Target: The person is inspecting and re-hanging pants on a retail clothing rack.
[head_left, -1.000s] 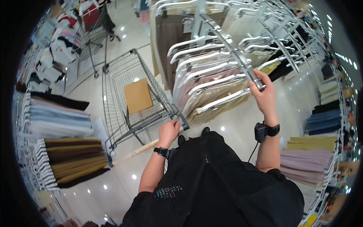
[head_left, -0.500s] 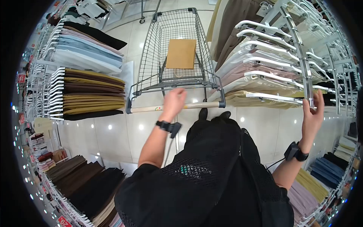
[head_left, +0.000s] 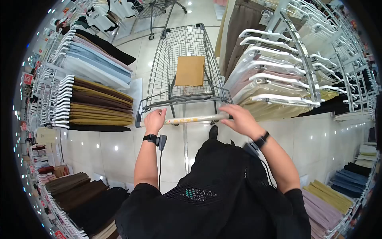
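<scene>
A wire shopping cart (head_left: 159, 75) stands in front of me, with a flat brown piece like cardboard (head_left: 190, 71) in its basket. My left hand (head_left: 155, 121) is wrapped round the left part of the cart's handle bar (head_left: 191, 119). At the right end of the same bar is my right hand (head_left: 238, 118), its fingers over the bar and its thumb apart from them, slightly blurred. Each wrist wears a black band with a small device.
Trousers on white hangers line the left rack (head_left: 101, 103) and the right rack (head_left: 274, 83), close beside the cart. More carts (head_left: 153, 10) stand ahead. Folded garments (head_left: 85, 191) lie low at the left, others (head_left: 326, 199) at the right.
My left hand has moved left and down onto the handle. My right hand has left the right rack's rail and come over to the handle's right end. The cart appears lower in view.
</scene>
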